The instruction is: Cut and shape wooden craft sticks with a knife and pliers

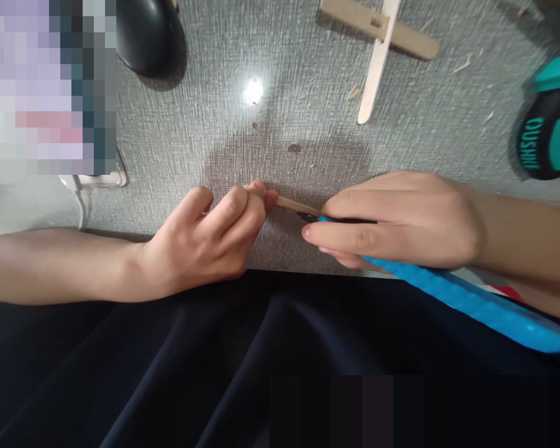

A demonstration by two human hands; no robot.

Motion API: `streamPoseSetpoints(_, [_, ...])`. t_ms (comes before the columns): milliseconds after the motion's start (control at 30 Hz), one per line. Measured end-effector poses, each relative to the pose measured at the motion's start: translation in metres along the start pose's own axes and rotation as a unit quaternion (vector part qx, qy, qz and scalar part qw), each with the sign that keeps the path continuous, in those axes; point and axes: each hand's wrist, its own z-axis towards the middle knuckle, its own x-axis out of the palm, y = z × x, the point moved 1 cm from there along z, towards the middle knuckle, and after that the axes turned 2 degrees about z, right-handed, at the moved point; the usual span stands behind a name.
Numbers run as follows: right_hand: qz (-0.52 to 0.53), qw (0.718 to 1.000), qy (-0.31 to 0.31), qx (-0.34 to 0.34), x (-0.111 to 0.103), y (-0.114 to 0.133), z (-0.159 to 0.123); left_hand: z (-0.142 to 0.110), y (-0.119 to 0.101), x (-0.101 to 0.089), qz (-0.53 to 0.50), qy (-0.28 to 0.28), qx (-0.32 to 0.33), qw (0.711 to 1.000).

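Observation:
My left hand point(214, 233) is closed, its fingertips pinching one end of a thin wooden craft stick point(296, 205). My right hand point(401, 218) wraps around a blue-handled hand tool point(476, 305) whose small dark metal head meets the stick's right part. Most of that head is hidden by my fingers, so its exact kind cannot be made out. The tool's long ridged handle sticks out to the lower right, past my wrist. Both hands are just above the near edge of the table, in front of dark clothing.
Two crossed craft sticks point(373, 81) lie beyond my hands, the darker one with a rectangular slot. Wood splinters point(353, 93) are scattered on the grey textured table point(205, 124). A black rounded object point(150, 37) stands at upper left, and a teal-and-black handle point(544, 130) at right. A white cable point(81, 208) lies at left.

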Motion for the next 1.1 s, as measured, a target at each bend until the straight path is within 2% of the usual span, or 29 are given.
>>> streamPoseSetpoints(167, [-0.013, 0.999, 0.028, 0.018, -0.003, -0.001, -0.001, -0.004, -0.003, 0.000, -0.030, 0.012, -0.018, 0.999])
streamPoseSetpoints(333, [-0.064, 0.997, 0.003, -0.050, -0.003, -0.004, -0.005, -0.007, -0.007, 0.002, -0.051, 0.029, -0.041, 0.997])
streamPoseSetpoints(500, [-0.041, 0.997, 0.019, -0.056, -0.006, -0.006, -0.003, -0.001, -0.004, -0.001, -0.019, 0.020, -0.010, 1.000])
streamPoseSetpoints(567, [-0.042, 0.997, 0.016, -0.061, -0.008, -0.005, -0.002, -0.001, -0.004, -0.001, -0.028, 0.020, -0.018, 0.999])
streamPoseSetpoints(633, [-0.029, 0.998, 0.020, -0.048, -0.008, -0.004, -0.001, -0.003, -0.005, 0.000, -0.047, 0.027, -0.035, 0.998])
streamPoseSetpoints(767, [0.043, 0.997, 0.052, 0.040, -0.011, -0.001, 0.000, -0.007, -0.006, 0.001, -0.054, 0.041, -0.038, 0.997])
streamPoseSetpoints(867, [0.053, 0.993, 0.051, 0.091, -0.014, 0.001, -0.002, -0.007, -0.006, 0.000, -0.046, 0.043, -0.031, 0.998])
streamPoseSetpoints(1033, [0.043, 0.996, 0.042, 0.060, -0.017, 0.004, -0.001, -0.003, -0.004, -0.002, -0.047, 0.044, -0.024, 0.998])
streamPoseSetpoints(1100, [0.061, 0.994, 0.049, 0.078, -0.017, 0.005, 0.000, -0.001, -0.002, -0.002, -0.031, 0.038, -0.009, 0.999])
